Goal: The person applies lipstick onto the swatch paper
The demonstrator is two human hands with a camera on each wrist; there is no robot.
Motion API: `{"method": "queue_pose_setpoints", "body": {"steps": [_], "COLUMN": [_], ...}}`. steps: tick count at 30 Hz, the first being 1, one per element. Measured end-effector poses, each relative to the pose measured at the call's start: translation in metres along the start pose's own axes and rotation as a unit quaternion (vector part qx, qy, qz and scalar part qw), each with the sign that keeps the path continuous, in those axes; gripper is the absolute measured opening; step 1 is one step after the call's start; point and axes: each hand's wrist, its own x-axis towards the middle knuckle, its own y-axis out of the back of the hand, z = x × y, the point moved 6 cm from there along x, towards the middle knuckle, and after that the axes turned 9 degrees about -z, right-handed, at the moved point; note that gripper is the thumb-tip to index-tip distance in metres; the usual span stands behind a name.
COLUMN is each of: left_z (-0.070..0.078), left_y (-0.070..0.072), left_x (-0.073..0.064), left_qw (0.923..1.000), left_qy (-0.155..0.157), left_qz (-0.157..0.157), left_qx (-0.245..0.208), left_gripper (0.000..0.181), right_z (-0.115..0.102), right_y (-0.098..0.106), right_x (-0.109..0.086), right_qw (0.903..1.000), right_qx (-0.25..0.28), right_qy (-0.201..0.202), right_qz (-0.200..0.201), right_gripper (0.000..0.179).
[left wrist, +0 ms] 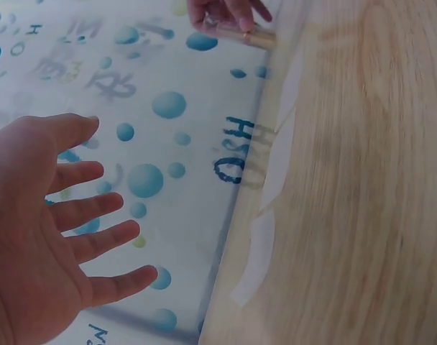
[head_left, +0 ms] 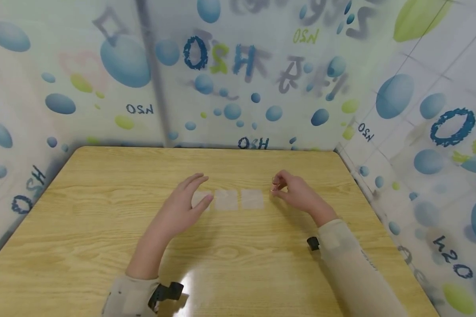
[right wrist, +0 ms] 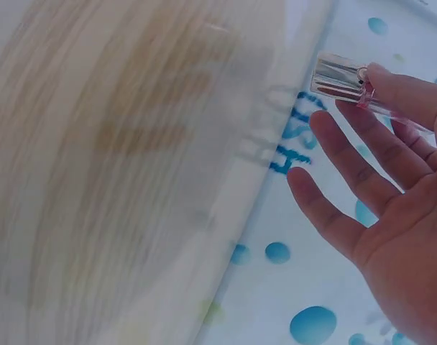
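Head view, and three pale squares (head_left: 226, 200) lay in a row on the bench (head_left: 242, 259), that part apparently done! The right hand (head_left: 299, 193) pinched a clear tube (right wrist: 339, 76) just right of them, not yet let go; the left hand (head_left: 180, 210), fingers spread, held nothing.

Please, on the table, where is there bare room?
The table looks bare left of the left hand, between the three pale squares and the back edge, and on the squares' near side. Crowded: the row itself, where the left hand partly hides the leftmost square and the right hand, holding a small clear object, is by the rightmost.
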Motion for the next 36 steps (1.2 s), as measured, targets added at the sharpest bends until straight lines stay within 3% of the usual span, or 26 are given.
{"method": "queue_pose_setpoints", "body": {"steps": [11,19,26,36], "left_z": [0.010,0.019,0.023,0.027], "left_y": [-0.011,-0.016,-0.014,-0.009], "left_x": [0.008,0.010,0.008,-0.002], "left_qw": [0.9973,0.9936,0.9895,0.9807], "left_qy": [-0.026,-0.049,-0.090,-0.118], "left_qz": [0.017,0.025,0.068,0.122], "left_qx": [-0.066,-0.098,-0.091,-0.099], "left_gripper": [0.050,0.046,0.047,0.033], "right_z": [-0.042,-0.091,-0.129,-0.148], "right_y": [-0.011,-0.023,-0.033,-0.040], "right_x": [0.004,-0.005,-0.018,-0.024], "right_qw": [0.9981,0.9918,0.9828,0.9805], "right_qx": [0.028,0.016,-0.030,-0.004], "right_qy": [0.054,0.124,0.181,0.196], "right_qz": [-0.010,-0.024,-0.024,-0.001], "right_gripper": [0.024,0.036,0.043,0.034]}}
